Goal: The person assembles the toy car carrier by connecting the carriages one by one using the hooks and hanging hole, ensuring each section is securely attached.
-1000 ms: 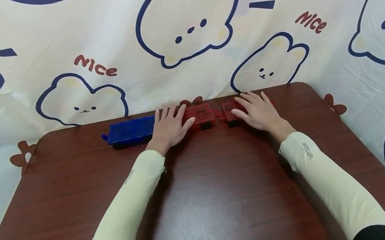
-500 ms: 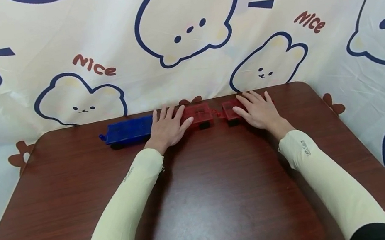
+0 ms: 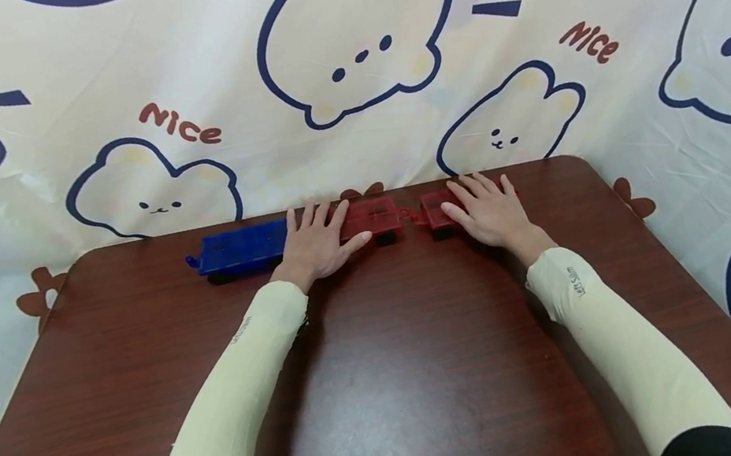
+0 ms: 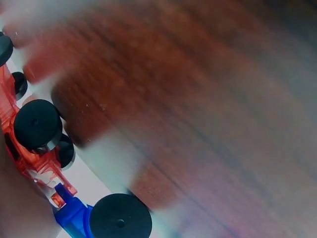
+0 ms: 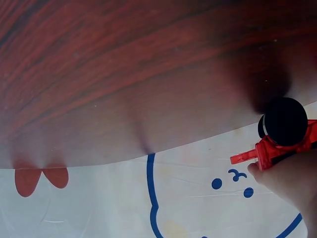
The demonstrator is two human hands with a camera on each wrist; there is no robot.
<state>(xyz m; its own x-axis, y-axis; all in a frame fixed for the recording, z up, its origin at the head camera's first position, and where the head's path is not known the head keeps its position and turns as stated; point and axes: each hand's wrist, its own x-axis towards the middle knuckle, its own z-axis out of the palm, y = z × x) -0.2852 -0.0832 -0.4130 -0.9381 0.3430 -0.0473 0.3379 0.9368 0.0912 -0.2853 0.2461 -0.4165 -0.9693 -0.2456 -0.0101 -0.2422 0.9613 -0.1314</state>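
A blue see-through toy train car [image 3: 243,249] and a red one [image 3: 374,218] stand in line along the table's far edge. My left hand [image 3: 313,246] rests over where they meet, fingers spread. In the left wrist view, a blue hook [image 4: 63,193] meets the red coupling [image 4: 57,198]; whether they are latched I cannot tell. Farther right, my right hand [image 3: 495,211], fingers straight, rests on a second red car [image 3: 436,210], covering much of it. Small red couplings [image 3: 411,216] fill the gap between both red cars. A black wheel [image 5: 285,121] and red end coupling [image 5: 243,157] show in the right wrist view.
The cars stand on a dark brown wooden table [image 3: 376,386]. Right behind its far edge hangs a white cloth [image 3: 353,150] with blue cartoon outlines, which also covers both sides.
My left hand has slid slightly left, together with the blue car and the left red car. My right hand and its red car have hardly moved.
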